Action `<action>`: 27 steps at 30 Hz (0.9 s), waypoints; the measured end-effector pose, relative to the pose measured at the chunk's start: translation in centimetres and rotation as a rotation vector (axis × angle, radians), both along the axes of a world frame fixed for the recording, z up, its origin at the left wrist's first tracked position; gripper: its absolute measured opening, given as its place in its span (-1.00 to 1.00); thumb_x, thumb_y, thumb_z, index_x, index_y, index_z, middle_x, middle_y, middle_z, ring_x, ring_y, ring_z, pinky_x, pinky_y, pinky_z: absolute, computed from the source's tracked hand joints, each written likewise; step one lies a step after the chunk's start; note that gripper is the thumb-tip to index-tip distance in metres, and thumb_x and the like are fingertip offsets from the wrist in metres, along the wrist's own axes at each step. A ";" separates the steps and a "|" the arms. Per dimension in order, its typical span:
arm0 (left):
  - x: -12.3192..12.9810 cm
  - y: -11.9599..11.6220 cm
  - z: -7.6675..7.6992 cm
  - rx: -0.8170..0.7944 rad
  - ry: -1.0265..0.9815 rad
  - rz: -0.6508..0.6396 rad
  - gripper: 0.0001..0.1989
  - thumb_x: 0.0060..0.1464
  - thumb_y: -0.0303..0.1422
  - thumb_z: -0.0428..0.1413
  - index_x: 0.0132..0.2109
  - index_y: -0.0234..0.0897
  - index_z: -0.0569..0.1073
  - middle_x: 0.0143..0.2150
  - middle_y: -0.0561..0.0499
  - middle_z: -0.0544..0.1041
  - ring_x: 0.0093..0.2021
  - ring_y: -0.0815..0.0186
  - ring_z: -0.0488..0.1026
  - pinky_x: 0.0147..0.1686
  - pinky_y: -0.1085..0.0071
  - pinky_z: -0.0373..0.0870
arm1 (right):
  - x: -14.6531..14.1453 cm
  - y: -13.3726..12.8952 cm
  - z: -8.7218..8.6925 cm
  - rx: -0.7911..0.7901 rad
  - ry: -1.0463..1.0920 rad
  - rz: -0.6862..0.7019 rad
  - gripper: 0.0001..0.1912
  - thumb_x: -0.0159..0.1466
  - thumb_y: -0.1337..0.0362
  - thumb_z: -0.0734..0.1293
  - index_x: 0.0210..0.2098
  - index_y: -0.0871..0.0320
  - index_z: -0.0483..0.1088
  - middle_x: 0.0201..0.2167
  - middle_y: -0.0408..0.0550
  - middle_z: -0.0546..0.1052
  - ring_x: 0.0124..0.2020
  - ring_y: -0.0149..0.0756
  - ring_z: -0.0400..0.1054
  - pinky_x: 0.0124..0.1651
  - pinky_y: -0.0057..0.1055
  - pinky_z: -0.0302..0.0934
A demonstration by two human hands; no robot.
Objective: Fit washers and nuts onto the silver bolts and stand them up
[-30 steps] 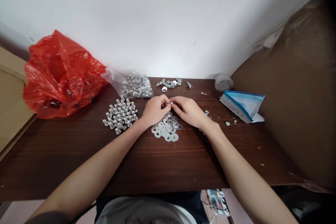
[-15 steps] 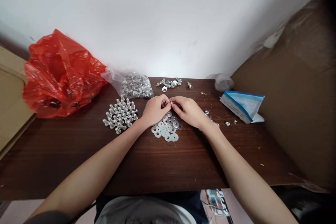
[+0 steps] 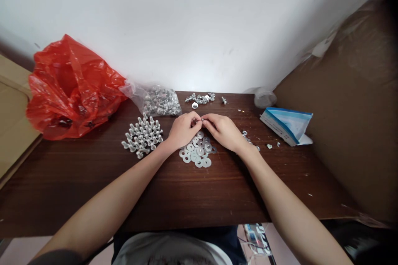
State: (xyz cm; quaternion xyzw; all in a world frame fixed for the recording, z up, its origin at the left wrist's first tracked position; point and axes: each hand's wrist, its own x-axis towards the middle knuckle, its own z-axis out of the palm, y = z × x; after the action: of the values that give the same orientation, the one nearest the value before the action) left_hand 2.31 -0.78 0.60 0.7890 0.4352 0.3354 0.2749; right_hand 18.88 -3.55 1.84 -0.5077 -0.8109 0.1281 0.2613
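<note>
My left hand [image 3: 185, 129] and my right hand [image 3: 223, 131] meet over the middle of the table, fingertips pinched together. Between them is a small silver piece [image 3: 202, 120]; it looks like a bolt end with a nut, mostly covered by the fingers. The bolt side sits in my left fingers, the nut side in my right. Just below lies a loose pile of flat washers [image 3: 199, 151]. Left of my left hand, several bolts [image 3: 143, 132] stand upright on their heads. Small nuts [image 3: 245, 133] lie partly hidden beyond my right wrist.
A clear bag of metal fasteners [image 3: 163, 100] and a red plastic bag [image 3: 73, 87] lie at the back left. Assembled bolts [image 3: 202, 99] are near the wall. On the right are a clear cup [image 3: 265, 98], a blue-white pouch [image 3: 287, 124] and a cardboard box [image 3: 348, 112].
The fingertips have shifted slightly around the small silver piece, and it looks a little turned. Everything else stays where it was.
</note>
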 end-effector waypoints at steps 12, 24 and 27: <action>0.0 0.0 0.1 -0.008 -0.030 -0.008 -0.90 0.12 -0.38 0.02 -0.31 -0.27 0.42 -0.39 0.04 0.50 -0.39 0.37 0.38 -0.32 0.40 0.31 | 0.1 -0.2 0.1 -0.027 0.031 -0.045 -0.79 0.31 0.24 0.17 -0.09 0.14 0.28 -0.35 -0.05 0.52 -0.38 -0.26 0.37 -0.32 -0.36 0.18; 0.0 0.0 -0.1 -0.017 -0.023 -0.007 -0.88 0.14 -0.36 0.02 -0.29 -0.26 0.42 -0.40 0.04 0.48 -0.41 0.37 0.36 -0.35 0.41 0.29 | 0.1 0.0 0.1 -0.034 0.020 -0.050 -0.82 0.34 0.20 0.15 -0.16 0.14 0.30 -0.29 -0.02 0.52 -0.34 -0.25 0.37 -0.27 -0.35 0.18; 0.0 0.0 0.0 -0.024 -0.013 -0.018 -0.89 0.14 -0.35 0.03 -0.29 -0.26 0.42 -0.39 0.04 0.49 -0.40 0.37 0.37 -0.34 0.41 0.30 | 0.2 0.0 0.2 -0.027 0.016 -0.052 -0.80 0.36 0.20 0.13 -0.21 0.14 0.32 -0.30 -0.02 0.52 -0.35 -0.26 0.36 -0.28 -0.35 0.16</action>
State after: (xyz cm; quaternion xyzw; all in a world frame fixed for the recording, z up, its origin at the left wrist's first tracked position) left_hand 2.28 -0.79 0.58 0.7873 0.4301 0.3329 0.2903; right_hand 19.04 -3.58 2.00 -0.5308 -0.7936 0.1362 0.2644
